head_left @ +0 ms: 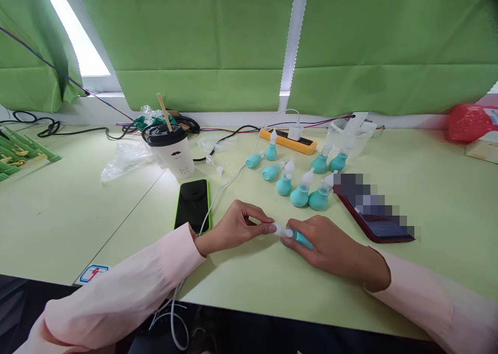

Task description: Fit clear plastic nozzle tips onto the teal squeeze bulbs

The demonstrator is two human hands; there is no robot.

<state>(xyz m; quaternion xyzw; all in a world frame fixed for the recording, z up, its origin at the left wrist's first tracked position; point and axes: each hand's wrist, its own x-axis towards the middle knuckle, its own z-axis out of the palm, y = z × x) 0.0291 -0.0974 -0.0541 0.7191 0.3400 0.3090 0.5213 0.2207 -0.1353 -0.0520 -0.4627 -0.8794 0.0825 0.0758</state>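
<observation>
Near the front middle of the table, my left hand [237, 228] pinches a translucent white nozzle [280, 230] between thumb and fingers. My right hand [330, 246] is closed around a small teal squeeze bulb [303, 239], which looks like part of a nasal aspirator. Nozzle and bulb meet between the two hands; whether they are fully joined I cannot tell. Behind them several teal bulbs with white tips stand upright, among them one nasal aspirator [299, 194] close to my right hand. Two bulbs, such as the teal bulb [270, 172], lie on their sides.
A phone in a green case [193, 203] lies left, with a white cable [218, 194] beside it. A lidded paper cup [175, 157] with a straw stands behind. At right lies a dark red-edged phone [373, 235]. An orange power strip [307, 145] and plastic bags line the back.
</observation>
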